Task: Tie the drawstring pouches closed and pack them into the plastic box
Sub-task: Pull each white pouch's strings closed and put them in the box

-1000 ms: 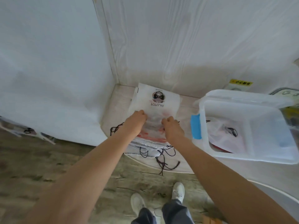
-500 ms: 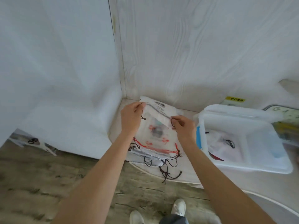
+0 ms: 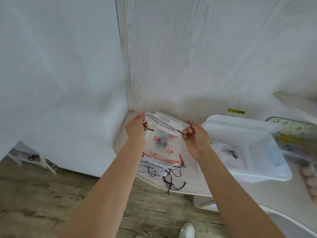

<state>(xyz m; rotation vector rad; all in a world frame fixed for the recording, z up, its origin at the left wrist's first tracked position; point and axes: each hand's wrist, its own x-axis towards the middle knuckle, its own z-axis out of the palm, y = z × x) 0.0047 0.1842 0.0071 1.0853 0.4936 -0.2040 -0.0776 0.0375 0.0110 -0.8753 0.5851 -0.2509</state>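
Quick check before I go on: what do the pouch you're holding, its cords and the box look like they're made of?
Held pouch: thin, sheer woven fabric, probably organza or mesh; the printing of the pouches beneath shows through it.
Dark cords: thin braided string, matte; they hang limp.
Plastic box: translucent, frosted plastic, smooth and rigid; a packed pouch shows hazily inside.

White translucent pouch [image 3: 163, 140], red floral prints around a grey-blue picture, dark drawstring [image 3: 180, 132]. Clear plastic box [image 3: 257, 174], pale pink inside. Yellow label [image 3: 236, 112] with black characters. White wood-grain wall [image 3: 205, 57], grey-brown plank floor [image 3: 51, 203].
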